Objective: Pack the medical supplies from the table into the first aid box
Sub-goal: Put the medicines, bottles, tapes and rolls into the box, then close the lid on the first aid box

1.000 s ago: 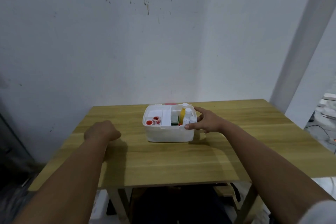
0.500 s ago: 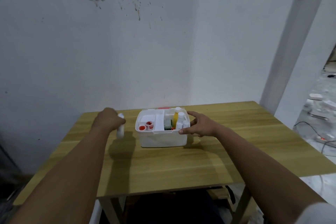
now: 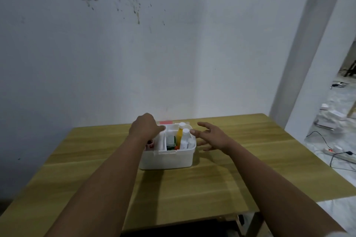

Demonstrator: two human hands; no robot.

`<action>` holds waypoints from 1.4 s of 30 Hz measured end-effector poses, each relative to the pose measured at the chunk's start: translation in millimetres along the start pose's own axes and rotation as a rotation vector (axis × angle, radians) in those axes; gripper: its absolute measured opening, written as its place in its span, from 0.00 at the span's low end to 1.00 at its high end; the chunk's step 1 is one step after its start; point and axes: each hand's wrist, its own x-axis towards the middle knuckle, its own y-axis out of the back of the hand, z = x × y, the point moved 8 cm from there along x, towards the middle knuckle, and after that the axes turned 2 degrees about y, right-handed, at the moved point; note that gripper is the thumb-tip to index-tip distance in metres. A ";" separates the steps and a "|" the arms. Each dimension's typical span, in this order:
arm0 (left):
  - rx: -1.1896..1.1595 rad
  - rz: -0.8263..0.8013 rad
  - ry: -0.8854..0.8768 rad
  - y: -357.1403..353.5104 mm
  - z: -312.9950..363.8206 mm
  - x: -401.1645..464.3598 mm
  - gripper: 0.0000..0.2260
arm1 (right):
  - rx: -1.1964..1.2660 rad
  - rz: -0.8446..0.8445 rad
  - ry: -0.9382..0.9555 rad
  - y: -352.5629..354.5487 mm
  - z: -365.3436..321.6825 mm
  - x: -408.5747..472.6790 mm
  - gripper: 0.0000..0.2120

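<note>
A person's left hand [image 3: 145, 128], fingers curled together, reaches over the back left compartment of an open white first aid box [image 3: 167, 159]; something white shows at its fingertips, though whether the hand grips it cannot be told. Just below that hand's wrist, small red-capped containers [image 3: 150, 144] sit in the box's left section. To the hand's right, past a divider, stand a yellow bottle [image 3: 180, 134] and a white bottle [image 3: 185, 138], upright, with a green item [image 3: 170, 143] beside them. The right hand [image 3: 211, 136], fingers spread apart and holding nothing, hovers just beside the box's right rim. The box rests on a wooden table [image 3: 221, 188] against a white wall [image 3: 134, 54].
</note>
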 end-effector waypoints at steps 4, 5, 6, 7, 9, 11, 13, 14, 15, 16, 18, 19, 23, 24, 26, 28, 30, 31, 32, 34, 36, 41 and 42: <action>0.000 0.163 0.065 20.6 -26.0 10.3 0.16 | 0.031 0.043 -0.034 -6.0 -4.5 13.1 0.36; -0.007 0.177 0.097 22.7 -35.4 13.2 0.16 | 0.049 0.051 -0.050 -8.1 -6.2 17.4 0.34; -0.036 0.165 0.142 20.8 -47.3 18.3 0.17 | 0.076 0.060 -0.077 -9.8 -6.2 22.2 0.32; -0.081 0.131 0.193 16.0 -59.0 23.8 0.19 | 0.107 0.067 -0.110 -12.1 -7.2 26.3 0.30; -0.214 0.008 0.324 0.5 -78.8 33.6 0.27 | 0.137 0.083 -0.158 -16.4 -5.4 37.5 0.25; -0.385 -0.117 0.430 -18.3 -90.1 41.8 0.35 | 0.143 0.104 -0.169 -20.4 0.3 51.9 0.26; -0.505 -0.212 0.462 -33.5 -91.6 46.9 0.37 | 0.148 0.107 -0.188 -25.6 7.7 63.2 0.31; -0.545 -0.242 0.456 -38.9 -90.9 50.3 0.37 | 0.173 0.101 -0.208 -28.0 13.2 70.0 0.34; -0.585 -0.261 0.450 -43.3 -89.7 54.3 0.38 | 0.208 0.103 -0.226 -29.2 16.9 75.7 0.38; -0.613 -0.267 0.446 -46.7 -90.4 60.1 0.39 | 0.244 0.111 -0.233 -28.8 19.3 81.4 0.41; -0.655 -0.252 0.440 -46.2 -88.1 66.7 0.41 | 0.304 0.117 -0.241 -28.0 19.3 90.2 0.45; -0.670 -0.237 0.436 -43.7 -85.8 68.7 0.41 | 0.323 0.113 -0.242 -28.1 16.7 93.4 0.44; -0.708 -0.193 0.386 -26.5 -69.7 69.6 0.41 | 0.329 0.131 -0.170 -23.3 -13.7 92.4 0.37; -0.728 -0.178 0.366 -20.3 -65.0 69.4 0.42 | 0.327 0.142 -0.150 -19.8 -22.1 90.9 0.39; -0.767 -0.154 0.336 -6.7 -55.8 65.4 0.43 | 0.326 0.166 -0.101 -12.5 -40.8 83.0 0.42; -0.789 -0.128 0.317 7.1 -48.7 54.5 0.44 | 0.309 0.193 -0.054 -4.8 -55.2 70.1 0.43; -0.807 -0.106 0.296 19.0 -44.0 40.2 0.45 | 0.279 0.218 -0.005 0.2 -66.5 53.4 0.44; -0.820 -0.097 0.289 22.7 -43.9 32.7 0.45 | 0.266 0.229 0.030 1.4 -72.0 43.0 0.44; -0.828 -0.090 0.282 25.9 -43.9 23.8 0.45 | 0.257 0.239 0.065 1.5 -75.8 33.0 0.43; -0.841 -0.080 0.254 30.2 -44.4 2.7 0.44 | 0.237 0.251 0.143 -2.3 -82.3 10.5 0.41; -0.849 -0.072 0.229 30.2 -48.7 -17.1 0.44 | 0.199 0.248 0.227 -9.3 -85.3 -10.7 0.32; -0.728 -0.052 0.136 21.6 -62.3 -61.1 0.31 | 0.020 0.271 0.280 -33.0 -63.6 -46.8 0.35; -0.718 -0.057 0.094 18.1 -61.9 -69.1 0.32 | -0.019 0.269 0.284 -39.1 -58.2 -53.4 0.35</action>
